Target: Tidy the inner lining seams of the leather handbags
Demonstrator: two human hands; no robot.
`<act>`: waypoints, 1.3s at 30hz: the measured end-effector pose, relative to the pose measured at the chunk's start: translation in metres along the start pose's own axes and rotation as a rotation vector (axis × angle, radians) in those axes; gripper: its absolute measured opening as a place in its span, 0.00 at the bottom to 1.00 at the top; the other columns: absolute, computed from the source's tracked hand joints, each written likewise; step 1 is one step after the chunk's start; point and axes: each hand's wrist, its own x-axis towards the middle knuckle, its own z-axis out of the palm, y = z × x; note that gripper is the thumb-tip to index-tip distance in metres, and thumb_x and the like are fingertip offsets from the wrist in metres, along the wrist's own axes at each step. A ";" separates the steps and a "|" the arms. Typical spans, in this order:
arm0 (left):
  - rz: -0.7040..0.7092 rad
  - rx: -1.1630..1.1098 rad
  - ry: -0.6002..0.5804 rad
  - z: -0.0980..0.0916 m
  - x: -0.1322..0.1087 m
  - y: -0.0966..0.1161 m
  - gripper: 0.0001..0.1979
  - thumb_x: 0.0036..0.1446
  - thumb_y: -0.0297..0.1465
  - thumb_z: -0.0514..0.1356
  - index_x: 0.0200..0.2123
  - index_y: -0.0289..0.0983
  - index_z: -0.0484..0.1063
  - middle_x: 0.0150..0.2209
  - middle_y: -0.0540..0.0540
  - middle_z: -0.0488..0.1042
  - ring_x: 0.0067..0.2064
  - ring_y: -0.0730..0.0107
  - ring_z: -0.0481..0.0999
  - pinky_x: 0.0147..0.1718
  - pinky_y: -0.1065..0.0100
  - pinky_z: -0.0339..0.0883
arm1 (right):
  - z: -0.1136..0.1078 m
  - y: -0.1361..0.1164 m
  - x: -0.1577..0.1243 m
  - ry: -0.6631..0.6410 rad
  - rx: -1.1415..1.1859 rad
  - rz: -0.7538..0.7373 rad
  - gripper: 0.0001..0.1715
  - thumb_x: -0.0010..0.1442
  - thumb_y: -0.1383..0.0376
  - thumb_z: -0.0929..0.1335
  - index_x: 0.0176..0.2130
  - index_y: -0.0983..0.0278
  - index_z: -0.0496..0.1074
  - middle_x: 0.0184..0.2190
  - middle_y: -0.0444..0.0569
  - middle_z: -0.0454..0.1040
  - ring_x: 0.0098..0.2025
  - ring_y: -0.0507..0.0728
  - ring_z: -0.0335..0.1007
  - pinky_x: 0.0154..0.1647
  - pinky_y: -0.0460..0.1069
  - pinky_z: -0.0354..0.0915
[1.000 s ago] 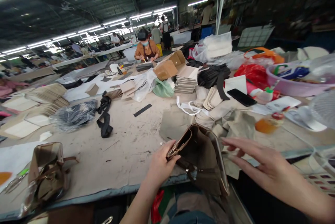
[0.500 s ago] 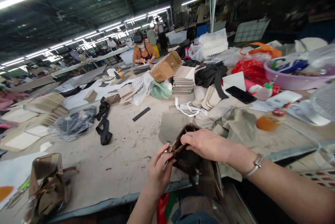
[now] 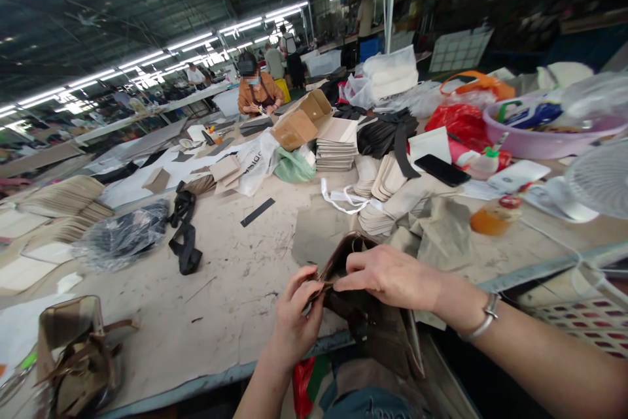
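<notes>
A dark brown bag (image 3: 387, 331) with an open mouth rests at the table's front edge, partly over my lap. My left hand (image 3: 300, 311) pinches the left end of its rim between thumb and fingers. From the right, my right hand (image 3: 380, 275) reaches over the opening, its fingertips closed on the same rim close to the left fingers. What lies deeper inside the bag is too dark to make out. Another brown bag (image 3: 76, 353) with straps stands at the table's left front corner.
A black strip (image 3: 258, 212) and a black strap (image 3: 185, 249) lie on the worktable (image 3: 235, 288). Stacked panels (image 3: 336, 144), a phone (image 3: 442, 170), a bottle of orange liquid (image 3: 495, 216), a pink basin (image 3: 549, 131) and a fan (image 3: 601, 177) crowd the right. A co-worker (image 3: 258, 89) sits across.
My right fingertips have moved left and down to the rim beside my left fingers. The whole view has shifted slightly, with the table's things now a little further left.
</notes>
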 end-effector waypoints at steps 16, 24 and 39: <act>0.002 0.020 -0.123 -0.004 0.004 0.005 0.20 0.55 0.19 0.56 0.50 0.40 0.69 0.58 0.39 0.58 0.53 0.61 0.68 0.52 0.57 0.67 | 0.002 -0.004 -0.004 0.016 -0.005 0.078 0.17 0.62 0.68 0.61 0.48 0.57 0.71 0.36 0.46 0.71 0.34 0.53 0.67 0.32 0.46 0.56; 0.028 0.059 -0.083 0.000 0.003 0.004 0.20 0.54 0.21 0.59 0.50 0.41 0.70 0.57 0.40 0.60 0.51 0.63 0.69 0.50 0.59 0.69 | 0.003 -0.005 -0.006 0.010 -0.002 0.117 0.18 0.61 0.68 0.62 0.50 0.58 0.70 0.37 0.48 0.72 0.36 0.55 0.68 0.35 0.48 0.58; 0.073 0.097 0.011 0.005 0.000 0.001 0.16 0.52 0.19 0.61 0.43 0.40 0.74 0.56 0.39 0.62 0.51 0.61 0.70 0.48 0.59 0.71 | 0.005 -0.003 -0.009 0.034 0.054 0.090 0.18 0.65 0.68 0.60 0.50 0.53 0.69 0.35 0.45 0.69 0.34 0.52 0.66 0.33 0.45 0.57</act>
